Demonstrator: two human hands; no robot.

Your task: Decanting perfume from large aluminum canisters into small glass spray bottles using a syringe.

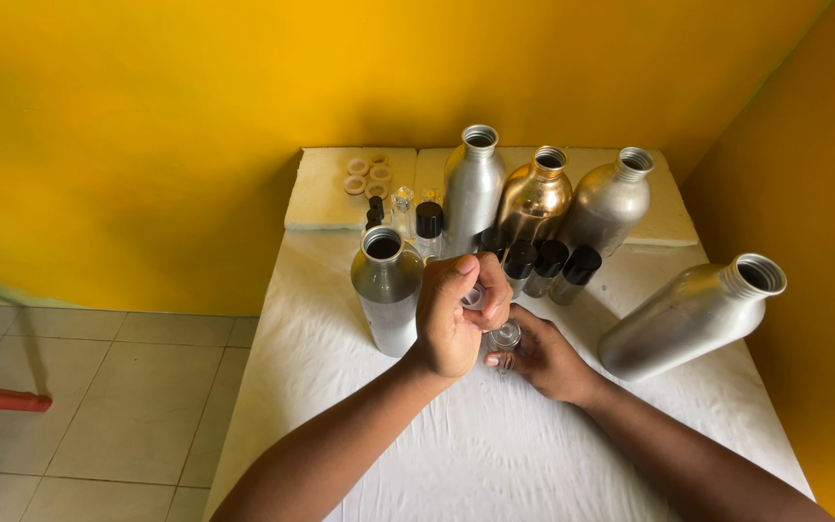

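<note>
The surface (495,454) is covered with a white cloth and runs from the frame's lower centre to the yellow wall. Two pale foam pads (326,193) lie side by side along its far edge. Three open-necked metal bottles (472,193) stand upright at upper centre, the middle one copper-toned. A fourth silver bottle (387,285) stands left of centre. A fifth (688,314) lies tilted at the right. Small black-capped vials (548,266) stand grouped at centre. Pale round rings (367,176) rest on the left pad.
</note>
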